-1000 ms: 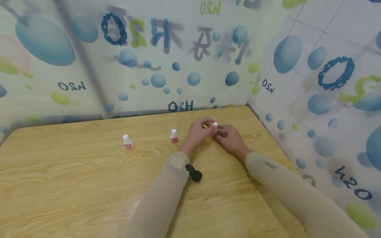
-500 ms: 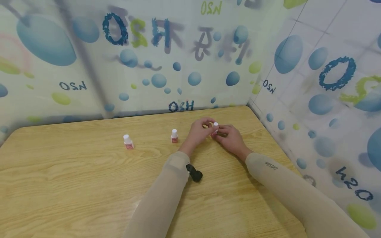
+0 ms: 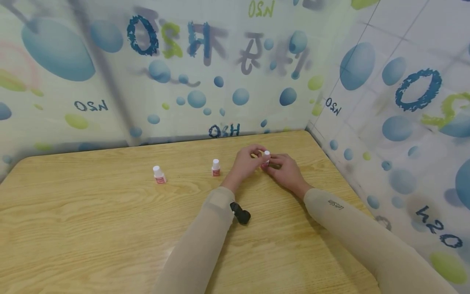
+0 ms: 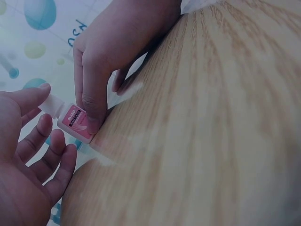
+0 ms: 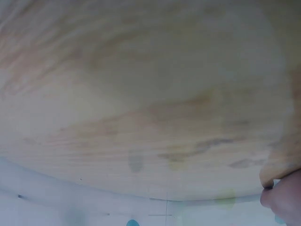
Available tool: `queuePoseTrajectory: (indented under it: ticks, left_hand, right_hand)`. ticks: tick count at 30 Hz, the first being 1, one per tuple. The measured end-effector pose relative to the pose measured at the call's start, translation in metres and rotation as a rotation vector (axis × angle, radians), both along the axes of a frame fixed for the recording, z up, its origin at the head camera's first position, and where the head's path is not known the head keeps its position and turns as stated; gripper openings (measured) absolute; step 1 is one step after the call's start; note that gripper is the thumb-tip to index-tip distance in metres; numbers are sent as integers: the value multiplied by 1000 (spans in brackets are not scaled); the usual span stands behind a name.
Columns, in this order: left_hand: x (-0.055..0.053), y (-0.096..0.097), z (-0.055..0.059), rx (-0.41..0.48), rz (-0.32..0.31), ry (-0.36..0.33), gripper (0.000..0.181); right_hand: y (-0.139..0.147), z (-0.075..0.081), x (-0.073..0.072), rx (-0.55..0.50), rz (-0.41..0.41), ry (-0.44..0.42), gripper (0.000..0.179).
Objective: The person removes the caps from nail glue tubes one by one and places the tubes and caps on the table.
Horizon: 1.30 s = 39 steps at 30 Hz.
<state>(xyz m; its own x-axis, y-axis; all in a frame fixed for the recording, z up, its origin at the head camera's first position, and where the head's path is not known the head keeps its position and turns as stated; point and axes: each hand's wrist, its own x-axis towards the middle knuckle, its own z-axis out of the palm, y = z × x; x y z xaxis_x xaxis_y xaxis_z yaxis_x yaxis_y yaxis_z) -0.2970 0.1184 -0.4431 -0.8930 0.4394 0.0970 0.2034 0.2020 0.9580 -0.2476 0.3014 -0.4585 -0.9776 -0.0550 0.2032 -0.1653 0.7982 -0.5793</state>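
Note:
A small white glue bottle (image 3: 267,153) with a pink label stands upright at the table's far right, between both hands. My left hand (image 3: 244,162) pinches its white cap between thumb and forefinger, the other fingers loosely bent. From the right side, my right hand (image 3: 288,172) grips the lower body. The left wrist view shows the label of the glue bottle (image 4: 75,120), with a right-hand fingertip over its lower corner and its base close to the wood. Only a blurred bit of hand (image 5: 284,197) enters the right wrist view.
Two similar bottles stand to the left, a nearer one (image 3: 216,168) and a farther one (image 3: 159,175). A black device (image 3: 240,213) sits at the left wrist. The wooden table (image 3: 92,220) meets a patterned wall (image 3: 235,112) behind and another at right.
Both hands keep their hold on the bottle in the same spot. The head view has shifted very slightly.

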Motion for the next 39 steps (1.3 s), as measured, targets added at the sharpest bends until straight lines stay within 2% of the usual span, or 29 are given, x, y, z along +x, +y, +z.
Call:
queuePoseTrajectory:
  ticks: [39]
  left_hand:
    - [-2,2,-2,-4,10,-8,28]
  right_hand:
    - [2,-2,-2,20,5,16,36]
